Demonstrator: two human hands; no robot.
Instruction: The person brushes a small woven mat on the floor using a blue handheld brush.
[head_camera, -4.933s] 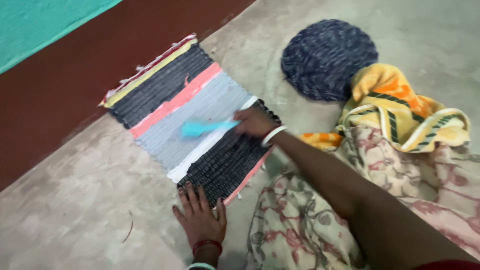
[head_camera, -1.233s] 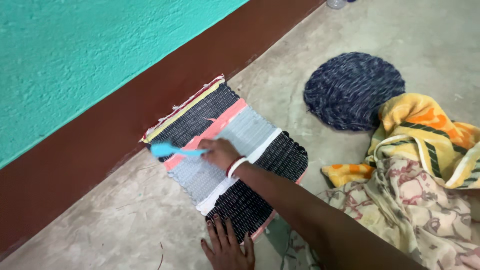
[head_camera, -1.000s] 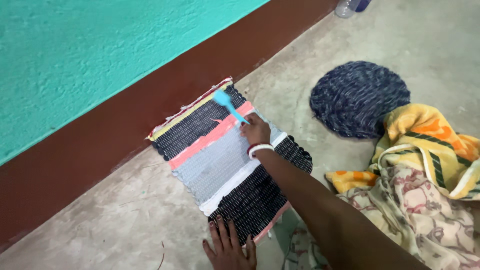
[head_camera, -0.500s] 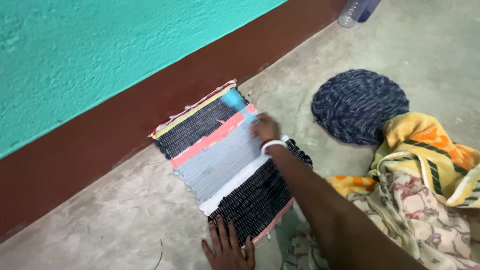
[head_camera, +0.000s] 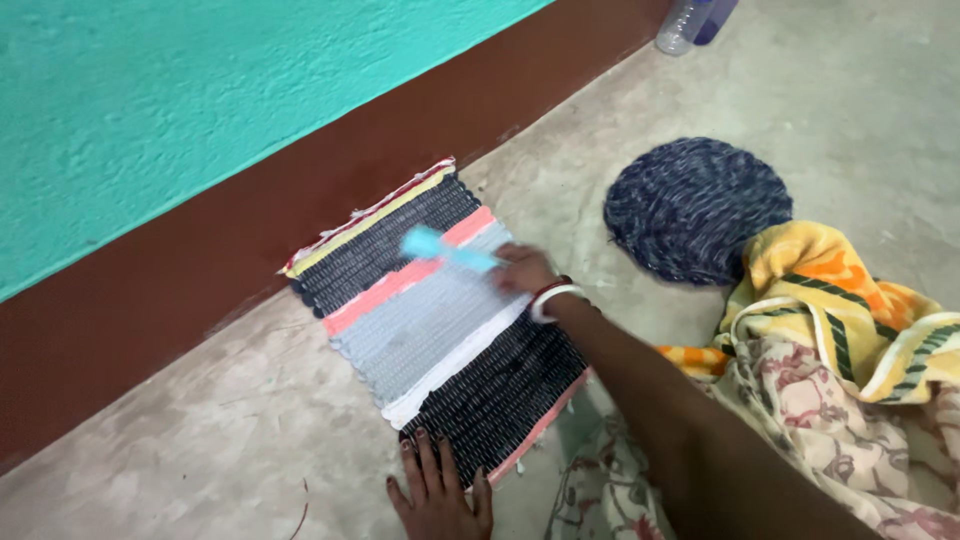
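Woven striped mat lies flat on the concrete floor, far end against the brown wall base. My left hand rests flat, fingers spread, pressing the mat's near dark edge. My right hand is closed around the handle of a light blue brush, head blurred over the pink stripe. Round dark knitted mat lies to the right, beside yellow patterned cloth.
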